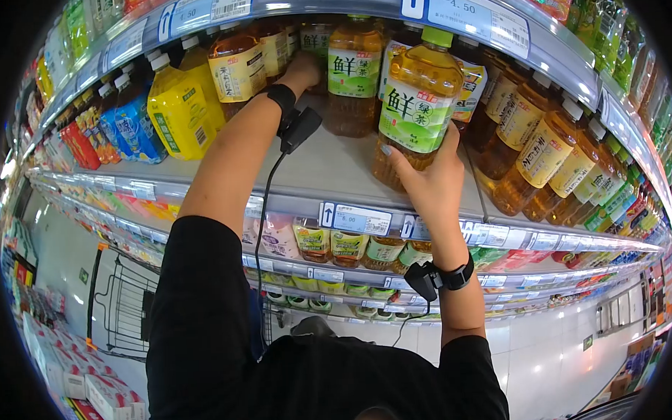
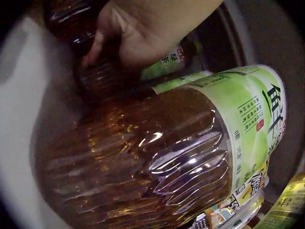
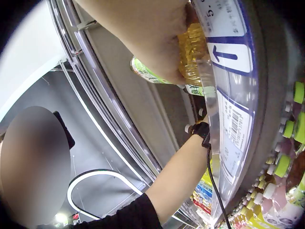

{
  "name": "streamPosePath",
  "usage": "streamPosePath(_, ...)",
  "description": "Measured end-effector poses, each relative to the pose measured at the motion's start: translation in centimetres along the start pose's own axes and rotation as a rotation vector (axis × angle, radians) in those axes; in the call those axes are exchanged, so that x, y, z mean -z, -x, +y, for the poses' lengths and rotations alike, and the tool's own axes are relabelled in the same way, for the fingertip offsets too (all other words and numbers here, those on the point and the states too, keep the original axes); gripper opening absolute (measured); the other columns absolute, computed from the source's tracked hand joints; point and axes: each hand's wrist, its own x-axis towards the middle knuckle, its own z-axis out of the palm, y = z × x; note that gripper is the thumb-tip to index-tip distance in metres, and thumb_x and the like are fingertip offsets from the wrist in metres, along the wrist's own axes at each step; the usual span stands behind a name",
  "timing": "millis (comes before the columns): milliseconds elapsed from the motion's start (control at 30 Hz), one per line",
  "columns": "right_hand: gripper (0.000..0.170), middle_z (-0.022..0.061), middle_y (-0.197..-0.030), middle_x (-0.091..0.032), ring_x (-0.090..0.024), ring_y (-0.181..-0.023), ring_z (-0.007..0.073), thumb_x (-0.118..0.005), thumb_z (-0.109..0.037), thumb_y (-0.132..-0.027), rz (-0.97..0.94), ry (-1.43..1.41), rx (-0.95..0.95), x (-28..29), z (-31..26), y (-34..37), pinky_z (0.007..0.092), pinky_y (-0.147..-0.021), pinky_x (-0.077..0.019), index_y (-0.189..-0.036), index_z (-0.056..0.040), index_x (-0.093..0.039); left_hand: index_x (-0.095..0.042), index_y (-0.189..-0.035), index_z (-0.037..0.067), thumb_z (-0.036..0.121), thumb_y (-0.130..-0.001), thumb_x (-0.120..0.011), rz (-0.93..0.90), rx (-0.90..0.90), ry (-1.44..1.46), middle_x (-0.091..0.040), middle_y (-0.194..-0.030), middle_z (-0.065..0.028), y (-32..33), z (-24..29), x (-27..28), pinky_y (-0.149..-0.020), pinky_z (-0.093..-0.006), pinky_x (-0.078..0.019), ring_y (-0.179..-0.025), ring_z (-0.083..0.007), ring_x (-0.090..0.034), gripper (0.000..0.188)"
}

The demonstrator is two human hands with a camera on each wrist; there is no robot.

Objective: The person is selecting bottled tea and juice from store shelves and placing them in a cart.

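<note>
A large green-capped tea bottle (image 1: pixel 417 96) with a green label stands tilted at the shelf front. My right hand (image 1: pixel 431 173) grips its lower right side, thumb across the front, other fingers hidden behind; the right wrist view shows the hand (image 3: pixel 162 47) against the amber bottle (image 3: pixel 193 52). Deep between bottles, my left hand (image 1: pixel 307 72) is beside a similar bottle (image 1: pixel 353 76). In the left wrist view, the left hand (image 2: pixel 138 36) is among dark bottles behind a large ribbed bottle (image 2: pixel 143 157); most fingers are hidden, so its hold is unclear.
Yellow bottles (image 1: pixel 177 108) and blue packs (image 1: pixel 129 121) line the left side. Brown tea bottles (image 1: pixel 541 155) stand at the right. A price rail (image 1: pixel 358 218) edges the shelf, with stocked shelves below. A shopping cart (image 1: pixel 125 306) stands at lower left.
</note>
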Motion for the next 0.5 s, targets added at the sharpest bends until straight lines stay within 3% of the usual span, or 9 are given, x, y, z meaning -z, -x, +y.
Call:
streamPosePath(100,0.080,0.0235,-0.102,-0.064,-0.065,-0.092,0.0375,-0.079,-0.028,-0.069,0.008,-0.006,0.008,-0.1,0.0,-0.1,0.0407,-0.075,-0.0531,-0.127,0.0045,-0.033,-0.071,-0.093,0.004,0.013,-0.068,-0.066,0.030,-0.030,-0.052,-0.068,-0.095,-0.0182,-0.2,-0.2,-0.7,-0.083,-0.0392,-0.0482,-0.093,-0.0318,-0.065,0.028)
streamPosePath(200,0.081,0.0235,-0.103,-0.064,-0.065,-0.092,0.0378,-0.079,-0.028,-0.069,0.011,0.004,0.021,0.0,0.2,-0.1,0.0409,-0.075,-0.0531,-0.127,0.0043,-0.033,-0.070,-0.095,0.002,0.013,-0.074,-0.062,0.039,0.084,0.276,-0.067,-0.098,-0.0199,-0.2,-0.4,-0.9,-0.084,-0.0404,-0.0483,-0.096,-0.0322,-0.064,0.025)
streamPosePath(300,0.080,0.0234,-0.103,-0.064,-0.065,-0.092,0.0378,-0.079,-0.028,-0.070,0.018,0.000,0.033,-0.2,0.6,-0.1,0.0407,-0.076,-0.0531,-0.127,0.0039,-0.033,-0.069,-0.098,0.001,0.015,-0.079,-0.054,-0.157,0.294,0.738,-0.065,-0.105,-0.0221,-0.1,-0.6,-0.3,-0.085,-0.0416,-0.0482,-0.100,-0.0354,-0.063,0.027)
streamPosePath(400,0.080,0.0233,-0.103,-0.064,-0.065,-0.092,0.0374,-0.078,-0.029,-0.070,0.033,0.005,0.052,-0.3,0.6,-0.1,0.0404,-0.076,-0.0532,-0.127,0.0037,-0.034,-0.067,-0.098,-0.003,0.016,-0.082,-0.047,-0.082,0.246,0.620,-0.061,-0.110,-0.0259,2.2,-0.1,1.0,-0.085,-0.0421,-0.0481,-0.103,-0.0384,-0.060,0.032)
streamPosePath(500,0.077,0.0227,-0.101,-0.065,-0.066,-0.091,0.0364,-0.078,-0.029,-0.070,0.040,0.041,0.047,-0.2,0.6,0.0,0.0399,-0.076,-0.0537,-0.126,0.0037,-0.036,-0.067,-0.094,-0.006,0.017,-0.080,-0.048,-0.148,0.239,0.464,-0.061,-0.108,-0.0293,8.0,2.9,6.8,-0.085,-0.0421,-0.0476,-0.103,-0.0405,-0.059,0.033)
